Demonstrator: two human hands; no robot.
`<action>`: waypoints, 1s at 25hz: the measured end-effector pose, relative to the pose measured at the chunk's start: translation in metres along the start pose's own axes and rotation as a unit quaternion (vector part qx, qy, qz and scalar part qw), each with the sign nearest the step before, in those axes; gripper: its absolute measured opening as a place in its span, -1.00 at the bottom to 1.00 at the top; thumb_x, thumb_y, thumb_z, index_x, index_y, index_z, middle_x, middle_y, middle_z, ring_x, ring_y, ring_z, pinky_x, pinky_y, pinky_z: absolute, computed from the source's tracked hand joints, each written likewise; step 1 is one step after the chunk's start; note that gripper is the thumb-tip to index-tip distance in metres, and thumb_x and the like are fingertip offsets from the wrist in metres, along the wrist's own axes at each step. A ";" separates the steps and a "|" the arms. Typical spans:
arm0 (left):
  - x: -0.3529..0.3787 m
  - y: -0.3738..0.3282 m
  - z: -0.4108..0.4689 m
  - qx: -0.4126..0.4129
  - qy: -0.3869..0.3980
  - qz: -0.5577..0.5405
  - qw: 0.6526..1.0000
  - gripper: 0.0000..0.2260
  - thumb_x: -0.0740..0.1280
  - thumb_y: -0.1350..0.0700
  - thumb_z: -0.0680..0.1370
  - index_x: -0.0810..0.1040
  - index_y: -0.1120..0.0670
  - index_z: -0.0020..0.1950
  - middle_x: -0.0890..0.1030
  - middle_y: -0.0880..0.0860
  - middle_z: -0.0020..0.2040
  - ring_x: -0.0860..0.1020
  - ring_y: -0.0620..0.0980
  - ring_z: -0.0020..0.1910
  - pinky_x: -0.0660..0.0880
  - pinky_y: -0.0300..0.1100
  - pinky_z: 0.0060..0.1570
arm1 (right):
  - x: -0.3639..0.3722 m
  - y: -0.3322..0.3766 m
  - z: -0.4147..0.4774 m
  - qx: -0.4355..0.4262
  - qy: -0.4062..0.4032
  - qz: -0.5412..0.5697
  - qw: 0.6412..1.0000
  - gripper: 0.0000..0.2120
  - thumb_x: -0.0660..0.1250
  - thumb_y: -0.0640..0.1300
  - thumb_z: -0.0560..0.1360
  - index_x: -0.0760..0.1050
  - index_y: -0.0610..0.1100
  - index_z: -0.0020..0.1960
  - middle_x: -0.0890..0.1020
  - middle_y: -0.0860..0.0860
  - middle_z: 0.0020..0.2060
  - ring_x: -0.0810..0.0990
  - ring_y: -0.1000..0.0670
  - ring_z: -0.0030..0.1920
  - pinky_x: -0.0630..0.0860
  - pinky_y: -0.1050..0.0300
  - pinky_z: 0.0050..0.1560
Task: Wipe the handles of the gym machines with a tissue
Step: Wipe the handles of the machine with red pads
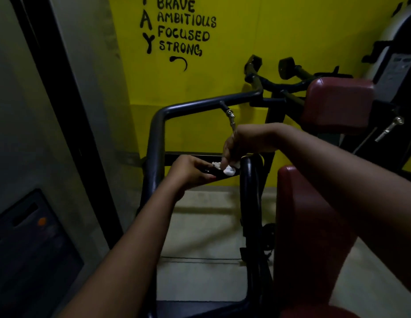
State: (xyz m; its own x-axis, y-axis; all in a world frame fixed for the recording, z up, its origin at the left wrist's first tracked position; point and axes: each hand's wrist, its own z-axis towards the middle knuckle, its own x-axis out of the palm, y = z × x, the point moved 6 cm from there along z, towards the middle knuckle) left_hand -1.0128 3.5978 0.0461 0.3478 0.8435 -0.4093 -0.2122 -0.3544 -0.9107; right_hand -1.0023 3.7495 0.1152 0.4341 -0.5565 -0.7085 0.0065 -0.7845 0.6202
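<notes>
Grips black handle with left hand, fingers curled round the end nearest that wrist. Probably to stop swing, judging by the chain dropping from the grey frame tube to just behind the right hand. Pinches crumpled white tissue in right fingertips, wrist arched over, pressing down onto handle just past the left fingertips. Holds tissue just beside black upright bar under right hand, so apparently wiping far end of handle. Top-down pinch: good for pressure, poor for reaching underside; can't tell whether underside is covered. Red pad beyond right forearm, not touched by either hand. Mid-wipe, by the look.
</notes>
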 end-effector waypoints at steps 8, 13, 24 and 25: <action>0.006 0.000 -0.009 -0.054 -0.030 -0.054 0.997 -0.69 0.39 0.42 0.47 0.61 0.22 0.18 0.64 0.04 0.02 0.59 -0.21 -0.16 0.49 -0.46 -0.27 | 0.010 0.000 0.017 -0.148 -0.002 -0.062 0.987 -0.81 0.31 -0.29 0.46 0.71 -0.18 -0.09 0.70 -0.08 -0.04 0.64 -0.14 0.03 0.54 -0.04 0.17; 0.003 0.000 -0.008 -0.075 -0.028 -0.040 0.996 -0.66 0.38 0.42 0.47 0.62 0.16 0.20 0.66 0.07 0.10 0.63 -0.22 -0.12 0.51 -0.43 -0.19 | -0.026 -0.022 0.008 -0.134 0.054 -0.045 0.988 -0.73 0.21 -0.39 0.53 0.67 -0.19 -0.02 0.66 -0.21 0.06 0.57 -0.28 0.16 0.42 -0.27 0.29; -0.010 0.000 0.006 -0.155 -0.005 0.022 0.988 -0.71 0.51 0.35 0.35 0.69 0.13 0.03 0.70 0.07 -0.12 0.64 -0.06 -0.16 0.58 -0.28 -0.15 | -0.016 -0.035 0.033 -0.107 0.128 0.052 0.985 -0.77 0.29 -0.35 0.51 0.69 -0.15 -0.01 0.69 -0.15 0.00 0.62 -0.08 0.01 0.54 0.07 0.06; -0.009 -0.001 0.006 -0.152 -0.003 0.015 0.988 -0.69 0.50 0.36 0.36 0.68 0.15 0.06 0.70 0.06 -0.11 0.65 -0.07 -0.16 0.58 -0.30 -0.17 | -0.021 -0.042 0.031 -0.099 0.132 0.096 0.982 -0.77 0.27 -0.36 0.51 0.68 -0.18 -0.02 0.69 -0.17 -0.04 0.63 -0.08 -0.05 0.55 0.09 -0.01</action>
State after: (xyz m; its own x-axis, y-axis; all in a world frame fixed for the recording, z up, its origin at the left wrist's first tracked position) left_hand -1.0211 3.5927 0.0510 0.3390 0.8330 -0.4373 0.0624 -0.4837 -0.8730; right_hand -1.0394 3.7857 0.0936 0.6633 -0.5780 -0.4754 0.0650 -0.5884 0.8060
